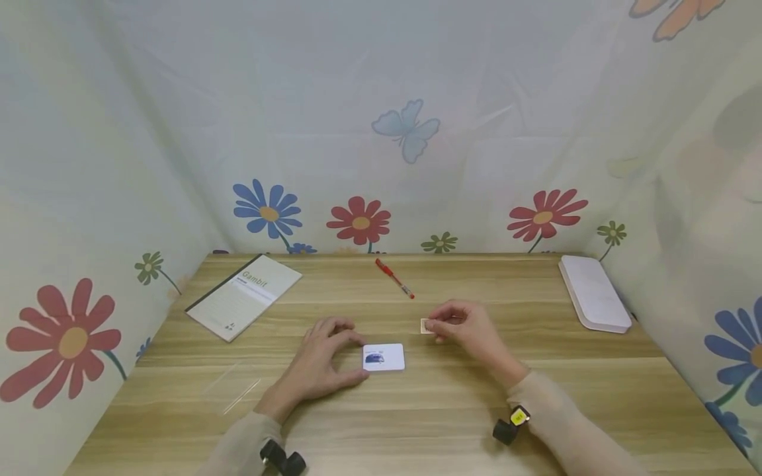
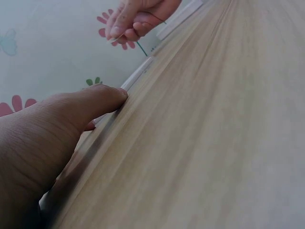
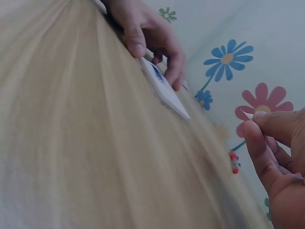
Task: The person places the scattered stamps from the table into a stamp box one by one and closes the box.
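A small flat white box [image 1: 393, 357] with a blue picture on top lies on the wooden table. My left hand [image 1: 321, 360] holds it at its left end, thumb at the near corner and index finger at the far one. In the right wrist view, the thumb and fingers of that hand straddle the end of the white box [image 3: 164, 90]. Up and to the right, my right hand [image 1: 467, 328] pinches a small stamp-like piece of paper [image 1: 425, 326] between thumb and fingertip. From the right wrist, only a thin corner of the paper [image 3: 247, 115] shows past the thumb.
A red pen [image 1: 395, 278] lies beyond the hands. At the back left is a notebook [image 1: 245, 297] marked "Gambit", and at the back right a larger white case [image 1: 595, 294]. A clear plastic piece [image 1: 232, 390] lies left of my left hand. Flowered curtains [image 1: 309, 132] enclose the table.
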A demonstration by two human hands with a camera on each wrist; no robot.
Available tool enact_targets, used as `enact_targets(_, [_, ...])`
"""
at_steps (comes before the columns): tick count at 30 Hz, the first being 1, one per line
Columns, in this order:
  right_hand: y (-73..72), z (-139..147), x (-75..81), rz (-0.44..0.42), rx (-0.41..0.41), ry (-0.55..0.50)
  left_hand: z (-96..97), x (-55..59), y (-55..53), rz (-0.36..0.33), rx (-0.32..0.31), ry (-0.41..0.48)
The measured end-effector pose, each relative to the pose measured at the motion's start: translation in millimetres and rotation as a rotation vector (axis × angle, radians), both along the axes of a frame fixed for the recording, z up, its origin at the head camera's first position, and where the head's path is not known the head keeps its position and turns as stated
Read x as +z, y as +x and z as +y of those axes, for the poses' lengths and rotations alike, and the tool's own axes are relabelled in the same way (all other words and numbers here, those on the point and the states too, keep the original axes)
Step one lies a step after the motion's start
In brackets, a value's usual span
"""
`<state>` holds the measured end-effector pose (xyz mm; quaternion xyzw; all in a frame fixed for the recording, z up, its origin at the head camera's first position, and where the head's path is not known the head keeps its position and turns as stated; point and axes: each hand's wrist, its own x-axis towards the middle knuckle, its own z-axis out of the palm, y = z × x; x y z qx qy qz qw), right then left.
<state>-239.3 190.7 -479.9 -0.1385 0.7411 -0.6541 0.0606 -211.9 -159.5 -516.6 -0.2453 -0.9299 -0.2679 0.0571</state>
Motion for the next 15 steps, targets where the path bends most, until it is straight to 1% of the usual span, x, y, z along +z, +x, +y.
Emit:
enact_targets(3, [1.1, -7, -6.5, -0.023, 0.028, -0.009, 0.3, 0.5, 0.9, -0.002, 0.000, 0.003])
enact_targets(6, [2.9, -16, -13.3, -0.027, 0.049, -0.005, 0.7, 0.5, 1.0, -0.002, -0.001, 0.006])
enact_targets(15, [13.4, -40, -25.4, -0.055, 0.120, 0.037, 1.7, 2.1, 1.2, -0.001, 0.009, 0.007])
